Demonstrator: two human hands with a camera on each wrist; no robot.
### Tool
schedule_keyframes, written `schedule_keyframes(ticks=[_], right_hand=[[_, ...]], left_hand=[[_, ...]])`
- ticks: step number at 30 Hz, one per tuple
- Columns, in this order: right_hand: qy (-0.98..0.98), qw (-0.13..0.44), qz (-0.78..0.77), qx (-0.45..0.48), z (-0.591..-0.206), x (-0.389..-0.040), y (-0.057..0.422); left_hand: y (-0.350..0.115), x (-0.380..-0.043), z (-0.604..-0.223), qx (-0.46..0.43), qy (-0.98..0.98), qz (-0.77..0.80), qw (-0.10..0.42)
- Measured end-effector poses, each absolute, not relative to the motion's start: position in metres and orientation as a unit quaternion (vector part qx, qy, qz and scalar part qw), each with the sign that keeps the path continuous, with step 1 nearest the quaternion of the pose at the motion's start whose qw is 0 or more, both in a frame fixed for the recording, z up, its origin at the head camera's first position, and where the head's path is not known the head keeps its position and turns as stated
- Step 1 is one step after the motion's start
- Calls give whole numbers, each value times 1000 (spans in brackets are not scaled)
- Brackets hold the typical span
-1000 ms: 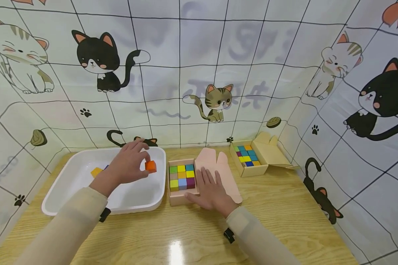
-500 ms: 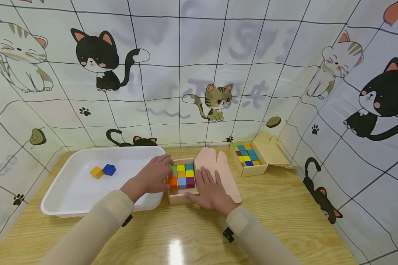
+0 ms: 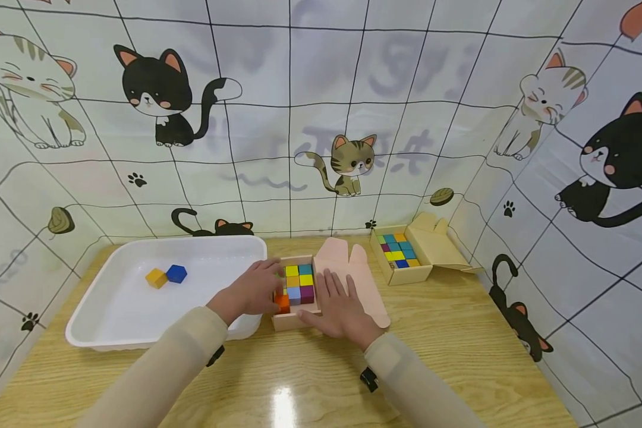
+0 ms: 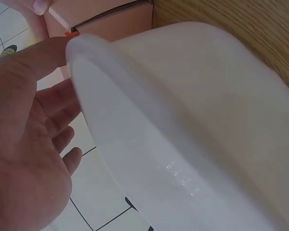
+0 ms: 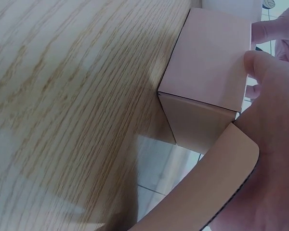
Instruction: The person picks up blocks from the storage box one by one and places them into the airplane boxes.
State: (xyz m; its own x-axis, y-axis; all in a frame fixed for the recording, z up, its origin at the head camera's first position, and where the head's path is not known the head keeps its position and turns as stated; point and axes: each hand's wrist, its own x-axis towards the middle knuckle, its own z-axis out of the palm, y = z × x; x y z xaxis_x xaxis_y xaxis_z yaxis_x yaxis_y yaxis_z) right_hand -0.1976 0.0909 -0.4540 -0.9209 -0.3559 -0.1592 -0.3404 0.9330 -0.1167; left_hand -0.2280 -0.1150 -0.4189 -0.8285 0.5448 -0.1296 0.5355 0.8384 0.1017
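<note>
My left hand [image 3: 252, 291] reaches over the right rim of the white tray and pinches an orange cube [image 3: 283, 305] at the front left corner of a pink cardboard box [image 3: 293, 323]. Only a sliver of the orange cube [image 4: 70, 34] shows past the thumb in the left wrist view. Rows of coloured cubes, among them a light blue cube [image 3: 293, 295], fill the box; the fingers hide its left column. Fingers extended, my right hand [image 3: 341, 309] rests on the box's open lid [image 3: 368, 288], with its thumb at the box's front right corner, as the right wrist view also shows.
Inside the white tray [image 3: 112, 342] at left lie a yellow-orange cube [image 3: 156, 278] and a blue cube [image 3: 176, 274], side by side. A second box [image 3: 411, 276] of coloured cubes stands at the back right, its lid [image 3: 444, 246] folded open. A cat-patterned cloth hangs behind the table.
My left hand has carried the orange cube rightward from above the tray to the pink box, then slightly lower into its front left corner. The right hand has stayed in place.
</note>
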Motion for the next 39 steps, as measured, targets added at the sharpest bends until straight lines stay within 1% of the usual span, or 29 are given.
schedule_keyframes(ticks=[7,14,18,26,30,32,35,39], right_hand=[[979,88,-47,-180,-453,-198,91],[979,88,-49,-179,-454,-198,90],[979,89,-49,-179,-453,-198,90],[978,91,-48,-183,-455,-198,91],[977,94,-53,-182,-454,-198,91],[978,95,-54,-180,-454,-198,91],[978,98,-46,-177,-455,-199,91],[978,102,-47,-177,-455,-199,91]], left_hand=[[-108,-230,-419,259,961,5,97],[-98,-234,-418,221,966,-33,132],[-92,-233,-417,208,966,-72,132],[-85,-230,-415,221,961,-122,110],[-91,-233,-411,227,965,-85,103],[-97,-235,-407,227,968,-57,87],[-112,-239,-400,223,973,-20,50],[-140,-244,-389,213,977,6,13]])
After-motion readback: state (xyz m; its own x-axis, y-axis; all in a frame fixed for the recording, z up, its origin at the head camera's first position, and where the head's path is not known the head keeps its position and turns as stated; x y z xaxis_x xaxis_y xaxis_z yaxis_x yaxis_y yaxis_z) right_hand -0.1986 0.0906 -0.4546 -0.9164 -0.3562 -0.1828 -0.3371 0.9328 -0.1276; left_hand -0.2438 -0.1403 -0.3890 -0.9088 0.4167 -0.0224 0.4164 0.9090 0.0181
